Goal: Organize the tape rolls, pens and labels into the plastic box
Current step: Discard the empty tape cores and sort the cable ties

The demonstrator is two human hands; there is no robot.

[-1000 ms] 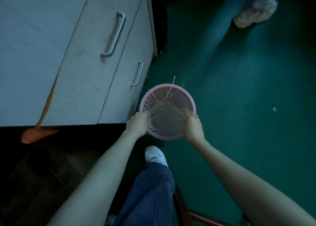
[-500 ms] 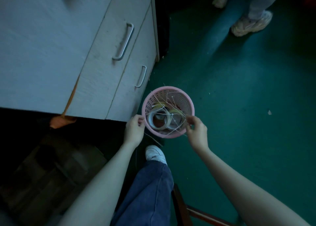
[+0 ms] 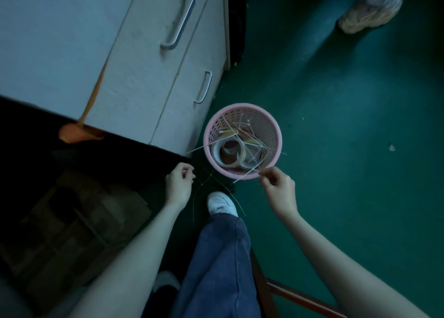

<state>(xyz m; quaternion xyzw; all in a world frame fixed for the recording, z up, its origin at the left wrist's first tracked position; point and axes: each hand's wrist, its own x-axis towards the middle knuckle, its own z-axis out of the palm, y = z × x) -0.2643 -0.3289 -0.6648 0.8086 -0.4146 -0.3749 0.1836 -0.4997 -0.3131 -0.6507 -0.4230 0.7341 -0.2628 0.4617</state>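
A pink basket (image 3: 242,141) stands on the green floor (image 3: 348,125), right beside the corner of a pale cabinet (image 3: 134,60). Down inside it lie tape rolls (image 3: 229,153): two whitish ones lean against each other in plain view, with a yellowish rim showing behind them, so call it at least three; the exact count is hard to read in the dim light. Thin white cable ties (image 3: 243,126) criss-cross over the rolls, too many and too tangled to count, and a few poke out past the rim.

The right hand (image 3: 280,190) sits just at the near edge of the basket, thumb and forefinger pressed together on the end of one tie that slants out over the rim. The left hand (image 3: 180,185) is off to the side of the basket, apart from it, fingers curled in; a few loose ties (image 3: 211,180) spread out from just beyond its fingertips, though whether it actually pinches them I cannot tell.

Two handles (image 3: 179,20) show on the cabinet drawers. A white shoe (image 3: 222,203) and a blue trouser leg (image 3: 221,264) lie between the two forearms. Another person's shoe (image 3: 370,13) rests far beyond the fingers.
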